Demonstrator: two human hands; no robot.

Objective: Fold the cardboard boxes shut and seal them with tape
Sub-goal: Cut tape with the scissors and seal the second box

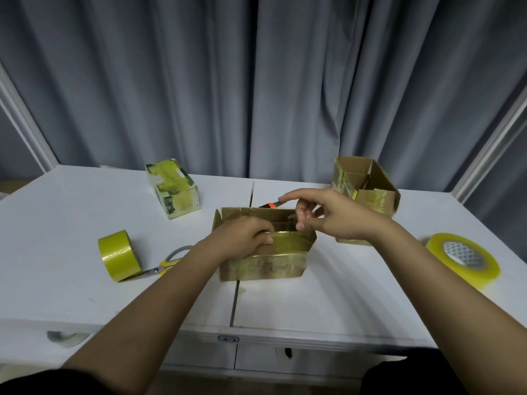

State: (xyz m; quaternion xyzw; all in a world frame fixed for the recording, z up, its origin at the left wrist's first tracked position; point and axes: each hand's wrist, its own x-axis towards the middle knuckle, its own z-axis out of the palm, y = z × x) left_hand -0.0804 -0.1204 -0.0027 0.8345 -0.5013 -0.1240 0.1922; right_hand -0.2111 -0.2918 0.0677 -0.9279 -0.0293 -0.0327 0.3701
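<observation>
Cardboard in the shape of a small brown box (263, 252), its front glossy with yellowish tape, sits at the middle of the white counter (85, 212), straddling the seam between two counter sections. The left hand (245, 238) rests on the near top edge of this box, fingers curled over the taped front flap and gripping it. The right hand (328, 215) hovers over the box's right rear corner; thumb and fingers seem to pinch something small and clear there, possibly a strip of tape, though what exactly they hold cannot be told. The box's top remains partly open, with the far flap standing upright.

Behind it, partly hidden by the right hand, lies a thin tool with an orange band (271, 205). To the right rear stands a second brown cardboard box (368, 183), open on top and wrapped with tape. At the left rear rests a small white and green carton (172, 189) patched with yellow tape. A yellow tape roll (118, 255) stands on edge at the left, just beside yellow-handled scissors (162, 266). A larger clear-yellow tape roll (463, 259) lies flat at the right. Grey curtains (256, 81) hang behind.
</observation>
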